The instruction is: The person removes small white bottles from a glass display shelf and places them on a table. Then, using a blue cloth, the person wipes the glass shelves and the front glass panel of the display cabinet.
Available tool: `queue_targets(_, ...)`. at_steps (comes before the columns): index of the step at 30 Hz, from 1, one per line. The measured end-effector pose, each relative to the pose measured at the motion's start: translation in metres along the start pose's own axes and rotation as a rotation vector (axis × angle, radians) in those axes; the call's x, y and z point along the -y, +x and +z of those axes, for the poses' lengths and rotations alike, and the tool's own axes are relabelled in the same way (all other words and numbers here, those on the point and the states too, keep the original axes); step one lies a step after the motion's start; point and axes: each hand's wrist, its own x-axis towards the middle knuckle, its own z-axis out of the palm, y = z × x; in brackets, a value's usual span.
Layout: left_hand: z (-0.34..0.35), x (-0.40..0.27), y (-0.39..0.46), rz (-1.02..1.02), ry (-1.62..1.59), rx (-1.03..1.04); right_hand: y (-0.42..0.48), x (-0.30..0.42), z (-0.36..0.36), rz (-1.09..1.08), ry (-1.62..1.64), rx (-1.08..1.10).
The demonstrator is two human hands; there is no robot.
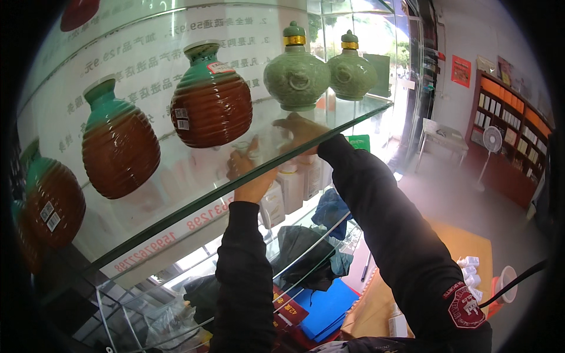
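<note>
Both hands reach under a glass shelf (pixel 229 187) and show partly through it. My left hand (pixel 251 172) is below the shelf's front edge, its fingers pointing up. My right hand (pixel 304 132) is farther right, beneath the green ceramic bottles, with its fingers pointing left. Reflections blur both sets of fingers, so I cannot tell whether they grip anything. Several white boxes (pixel 289 189) stand below and between the wrists. On the shelf sit a green bottle with a gold-collared stopper (pixel 296 84), a smaller matching bottle (pixel 352 75) and a ribbed brown-and-teal ceramic bottle (pixel 212 101).
More ribbed bottles (pixel 120 141) line the shelf's left side. Below are a white wire rack (pixel 103 313), dark cloth (pixel 304 253) and blue folders (pixel 329 311). A yellow-covered table (pixel 468 234) stands right, with a fan (pixel 492 139) and bookcase (pixel 503 119) beyond.
</note>
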Motion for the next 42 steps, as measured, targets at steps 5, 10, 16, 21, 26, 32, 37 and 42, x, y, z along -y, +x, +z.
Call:
queue_targets(5, 0.005, 0.016, 0.007, -0.075, -0.456, 0.076, 0.012, 0.002, 0.021, -0.085, -0.067, -0.133)
queue_targets(10, 0.000, 0.024, 0.006, -0.034, -0.380, 0.081, 0.022, 0.021, 0.030, -0.066, 0.074, -0.314)
queue_targets(16, -0.042, -0.003, 0.002, 0.098, -0.360, 0.065, 0.002, 0.044, 0.027, 0.005, 0.240, -0.450)
queue_targets(21, -0.076, -0.023, -0.004, 0.207, -0.482, 0.188, -0.028, 0.070, 0.015, 0.064, 0.356, -0.505)
queue_targets(26, -0.081, -0.061, -0.025, 0.313, -0.457, 0.318, -0.087, 0.086, -0.011, 0.223, 0.405, -0.531)
queue_targets(32, -0.064, -0.129, -0.086, 0.415, -0.507, 0.511, -0.203, 0.090, -0.053, 0.352, 0.342, -0.549)
queue_targets(37, -0.026, -0.203, -0.158, 0.538, -0.568, 0.594, -0.329, 0.083, -0.070, 0.464, 0.355, -0.591)
queue_targets(42, 0.083, -0.271, -0.233, 0.556, -0.845, 0.859, -0.475, 0.047, -0.067, 0.891, 0.272, -0.541)
